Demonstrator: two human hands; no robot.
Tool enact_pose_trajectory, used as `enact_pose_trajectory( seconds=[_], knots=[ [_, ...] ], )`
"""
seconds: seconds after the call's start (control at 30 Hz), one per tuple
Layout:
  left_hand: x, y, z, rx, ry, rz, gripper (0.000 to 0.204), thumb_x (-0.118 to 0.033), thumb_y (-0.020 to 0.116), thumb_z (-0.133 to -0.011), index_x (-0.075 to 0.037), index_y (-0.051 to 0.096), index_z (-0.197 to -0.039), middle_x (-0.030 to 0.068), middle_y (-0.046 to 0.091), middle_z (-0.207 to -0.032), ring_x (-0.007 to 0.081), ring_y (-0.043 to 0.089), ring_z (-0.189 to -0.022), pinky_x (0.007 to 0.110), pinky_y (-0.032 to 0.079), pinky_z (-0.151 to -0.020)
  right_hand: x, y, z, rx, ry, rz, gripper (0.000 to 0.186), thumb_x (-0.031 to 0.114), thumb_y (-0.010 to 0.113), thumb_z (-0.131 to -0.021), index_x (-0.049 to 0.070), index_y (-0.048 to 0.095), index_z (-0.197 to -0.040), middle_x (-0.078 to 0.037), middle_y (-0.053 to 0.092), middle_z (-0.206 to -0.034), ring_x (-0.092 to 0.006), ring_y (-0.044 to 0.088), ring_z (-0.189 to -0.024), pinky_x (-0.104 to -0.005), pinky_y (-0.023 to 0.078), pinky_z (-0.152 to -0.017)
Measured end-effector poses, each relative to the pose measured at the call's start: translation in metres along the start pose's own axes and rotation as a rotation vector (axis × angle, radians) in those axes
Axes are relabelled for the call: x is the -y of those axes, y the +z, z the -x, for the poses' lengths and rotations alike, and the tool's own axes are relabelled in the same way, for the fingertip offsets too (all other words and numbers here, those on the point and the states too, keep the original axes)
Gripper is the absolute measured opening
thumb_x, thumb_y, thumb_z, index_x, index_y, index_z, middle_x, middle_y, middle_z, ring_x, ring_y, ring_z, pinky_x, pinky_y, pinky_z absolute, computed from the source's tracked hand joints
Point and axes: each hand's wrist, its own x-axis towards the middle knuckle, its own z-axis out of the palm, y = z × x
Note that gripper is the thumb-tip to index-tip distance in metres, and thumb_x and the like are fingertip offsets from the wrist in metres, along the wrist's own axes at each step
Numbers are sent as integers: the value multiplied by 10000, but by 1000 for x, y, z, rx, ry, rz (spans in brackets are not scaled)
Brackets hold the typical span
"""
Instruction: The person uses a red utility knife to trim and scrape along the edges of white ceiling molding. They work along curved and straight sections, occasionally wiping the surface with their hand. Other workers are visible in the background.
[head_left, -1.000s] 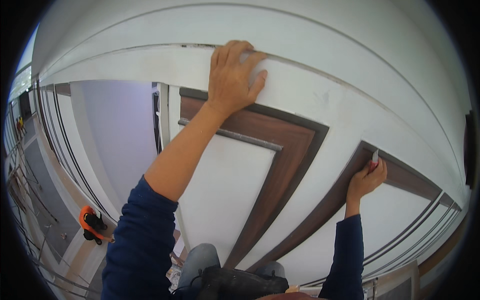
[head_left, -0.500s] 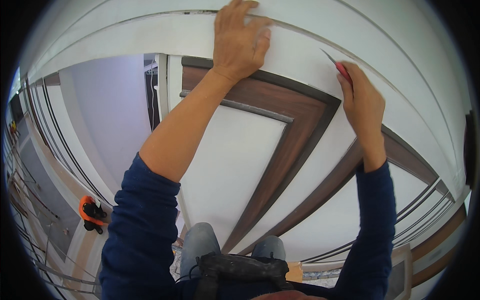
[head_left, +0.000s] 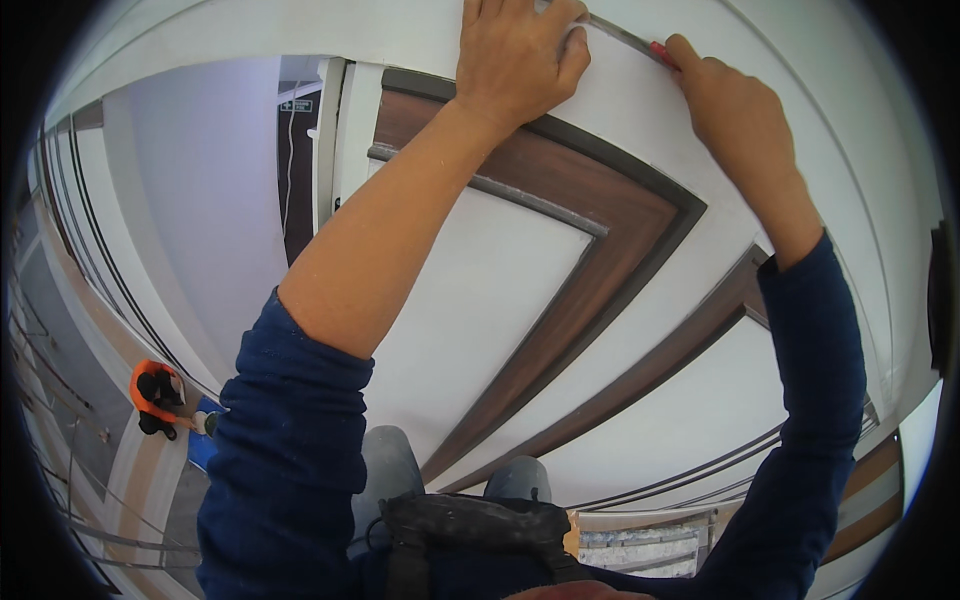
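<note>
A red-handled knife (head_left: 663,53) with a thin pointed blade is held in my right hand (head_left: 735,105). Its blade lies along the narrow seam of the white ceiling trim (head_left: 640,90), the tip pointing toward my left hand. My left hand (head_left: 520,60) rests against that trim beside the seam, thumb held apart. The ends of some of its fingers are cut off by the top edge of the view. Beneath both hands is a brown wooden frame (head_left: 630,200) with dark grey edging around a white panel (head_left: 500,270).
A second brown frame (head_left: 690,330) curves off to the right. At the left is a pale wall opening (head_left: 210,190). Far below, a person in orange (head_left: 152,390) crouches beside a blue item (head_left: 203,440). Thin rails (head_left: 60,440) line the lower left. A black pouch (head_left: 480,520) is at my waist.
My right hand has moved up, bringing the knife blade onto the seam. My left hand appears higher and slightly right. The view has shifted, and the blue item below has come into sight.
</note>
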Motion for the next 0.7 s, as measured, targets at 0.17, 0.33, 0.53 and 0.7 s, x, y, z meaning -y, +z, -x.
enact_pose_trajectory(
  seconds=[0.17, 0.33, 0.53, 0.7],
  knots=[
    [1, 2, 1, -6, -12, -7, 231, -114, 681, -825, -18, 673, -1035, 264, 565, -1280, 481, 511, -1253, 583, 381, -1097, -43, -5, -5, 115, -122, -154, 260, 237, 584, -1060, 135, 618, -1297, -146, 743, -830, -326, 730, -742, -430, 564, -638],
    [0, 1, 4, -66, -55, -4, 230, -97, 659, -836, -18, 661, -1052, 251, 578, -1254, 456, 520, -1246, 569, 379, -1087, -35, -6, 14, -24, -89, -81, 206, 173, 598, -1032, 138, 631, -1232, -93, 731, -811, -296, 730, -736, -383, 561, -601],
    [4, 4, 4, -180, -210, -93, 198, -87, 640, -837, -24, 668, -1023, 222, 601, -1162, 420, 543, -1166, 546, 389, -1038, -9, -9, -27, -130, -180, 56, 295, 106, 600, -999, 125, 550, -1289, -111, 718, -881, -294, 720, -725, -387, 574, -610],
    [4, 0, 6, -169, -205, -85, 169, -80, 652, -812, -44, 687, -974, 206, 605, -1152, 400, 546, -1156, 538, 386, -1034, 15, -16, -28, -93, -124, 114, 339, 74, 610, -974, 124, 552, -1304, -110, 722, -866, -275, 723, -698, -382, 584, -596]
  ],
)
